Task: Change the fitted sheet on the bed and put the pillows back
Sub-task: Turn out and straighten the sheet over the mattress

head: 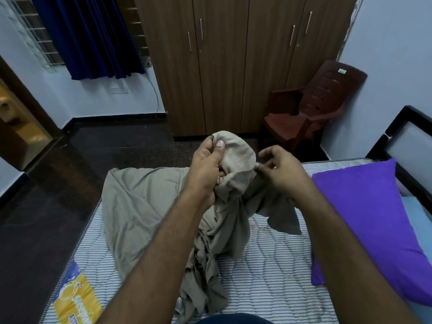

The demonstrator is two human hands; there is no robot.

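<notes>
Both hands held the bunched tan sheet (149, 211) above the striped mattress (268, 272), left hand (208, 160) gripping a fold, right hand (280, 169) pinching its edge, purple pillow (364, 220) at right.

A home bedroom: a striped quilted bare mattress (268, 272) on a black-framed bed (397, 132), a purple pillow (364, 220), a tall brown wood-grain wardrobe (233, 66), a dark blue window curtain (93, 36), and what looks like a reddish-brown plastic armchair (313, 108).
</notes>
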